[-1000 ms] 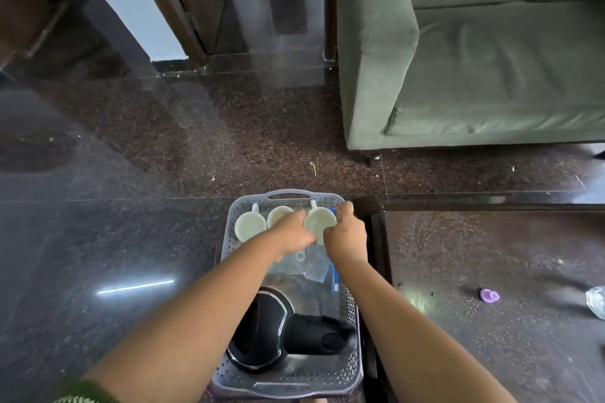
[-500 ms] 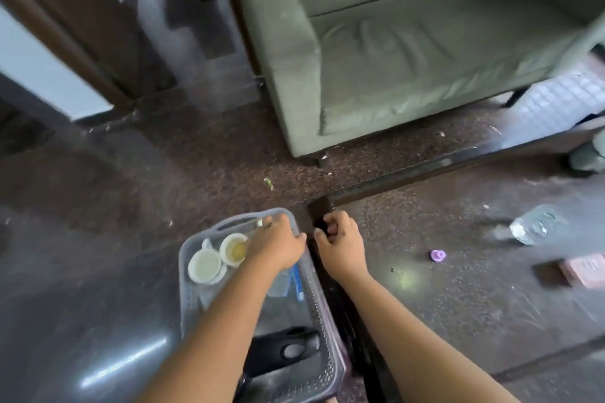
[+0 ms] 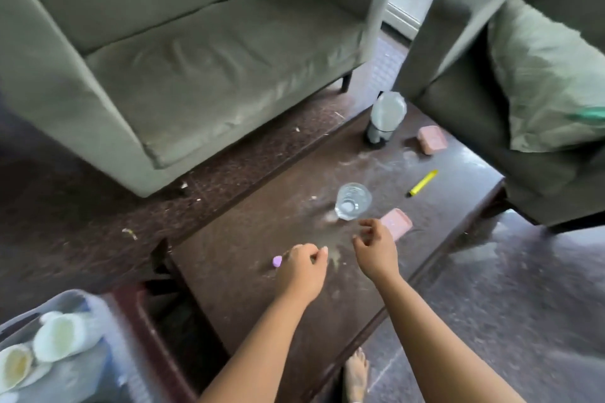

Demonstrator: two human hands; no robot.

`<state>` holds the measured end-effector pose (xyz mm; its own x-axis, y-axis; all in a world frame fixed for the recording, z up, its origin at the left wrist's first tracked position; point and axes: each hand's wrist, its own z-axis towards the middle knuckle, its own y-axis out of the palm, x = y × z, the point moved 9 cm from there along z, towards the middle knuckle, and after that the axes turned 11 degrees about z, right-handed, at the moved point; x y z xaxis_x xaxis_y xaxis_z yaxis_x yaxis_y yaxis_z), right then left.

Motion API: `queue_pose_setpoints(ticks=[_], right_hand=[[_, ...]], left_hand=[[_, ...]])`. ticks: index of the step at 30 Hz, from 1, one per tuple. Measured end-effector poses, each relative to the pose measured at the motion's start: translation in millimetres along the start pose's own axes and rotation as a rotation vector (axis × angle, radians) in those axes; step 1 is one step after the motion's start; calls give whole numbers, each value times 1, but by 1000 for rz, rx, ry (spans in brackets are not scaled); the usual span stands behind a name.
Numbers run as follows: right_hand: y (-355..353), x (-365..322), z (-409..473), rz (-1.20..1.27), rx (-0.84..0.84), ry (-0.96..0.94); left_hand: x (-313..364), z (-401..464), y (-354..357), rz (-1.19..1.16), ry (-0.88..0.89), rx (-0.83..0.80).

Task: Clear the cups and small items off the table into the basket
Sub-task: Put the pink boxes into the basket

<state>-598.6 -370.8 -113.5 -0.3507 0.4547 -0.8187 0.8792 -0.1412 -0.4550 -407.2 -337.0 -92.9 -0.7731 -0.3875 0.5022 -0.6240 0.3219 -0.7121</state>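
**Inspector A:** Head view recorded both hands over the dark, dusty surface (image 3: 248,298). The left hand (image 3: 302,268) sat at lower centre of the frame, fingers curled inward, with nothing seen in it. A small purple item (image 3: 277,261) lay on the surface just beside its knuckles; contact could not be confirmed.

**Inspector B:** And the right hand (image 3: 376,247)?

**Inspector A:** Just right of the left one, fingers loosely bent and part spread, holding nothing. A clear glass cup (image 3: 353,205) stood upright near its fingertips, apart from them. A pink block (image 3: 397,225) lay close behind that hand, partly hidden by it.

**Inspector B:** Remaining items?

**Inspector A:** A yellow marker (image 3: 422,182) lay at centre right. Toward the far end stood a clear bottle (image 3: 384,119) with a second pink block (image 3: 431,139) beside it.

**Inspector B:** The basket (image 3: 98,366)?

**Inspector A:** Lower left corner of the frame, on the floor beside the surface, blurred. Two pale cups (image 3: 60,339) were visible inside it. Green sofas bordered the upper frame.
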Motion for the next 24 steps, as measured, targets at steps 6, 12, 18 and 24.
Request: queue_pose_setpoints(ticks=[6,12,18,24], right_hand=[[-104,66,72,-171,83,119],[-113,102,139,-224,-141,129],[-94,131,161,-281,-360,108],[-115,127,142,-158,-112,65]], left_hand=[[87,20,140,-360,-131,-346],[120,59,214,-676,-429,-366],[146,78,241,-743,-439,-409],[136,94,234,-595,-321,-361]])
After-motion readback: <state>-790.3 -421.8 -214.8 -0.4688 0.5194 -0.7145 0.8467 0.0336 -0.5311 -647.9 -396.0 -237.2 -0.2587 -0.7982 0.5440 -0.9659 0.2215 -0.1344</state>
